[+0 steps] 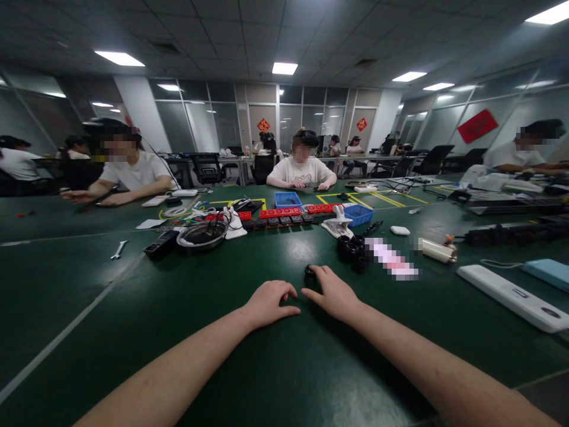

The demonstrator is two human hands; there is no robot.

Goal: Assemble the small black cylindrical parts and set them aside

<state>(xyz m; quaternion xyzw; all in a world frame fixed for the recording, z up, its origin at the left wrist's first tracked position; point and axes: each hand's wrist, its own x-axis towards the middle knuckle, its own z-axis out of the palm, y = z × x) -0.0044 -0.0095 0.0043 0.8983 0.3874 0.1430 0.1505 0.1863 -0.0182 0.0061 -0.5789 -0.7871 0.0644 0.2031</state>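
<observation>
Your right hand (334, 293) covers most of a small black round part (309, 272), so you see only its top edge past the fingertips and its shape is hard to make out; it lies on the dark green table mat (178, 308), in front of you near the middle, between your two hands and a little nearer to the right one. Your fingers touch this part from the side and from above, curved around it, but I cannot tell if they really pinch it. Your left hand (269, 303) rests on the mat just beside, palm down, fingers curled loosely with nothing inside, the thumb pointing to the right hand. Both forearms come from the lower edge and are cut off there. Behind the right hand stands a group of black cylindrical pieces (352, 252), close together, and next to it a strip is blurred, so any writing there cannot be read. The long white flat power strip (511, 296) at the right has dark marks, too small to read. Farther away lie a row of red and black switch blocks (284, 216), two blue plastic trays (358, 214), a round dark metal bowl with cables (201, 234) and a small silver spanner (118, 249). On the far glass walls hang red diamond signs (264, 125); their characters are too small to read. Other people sit at the table with their faces blurred
</observation>
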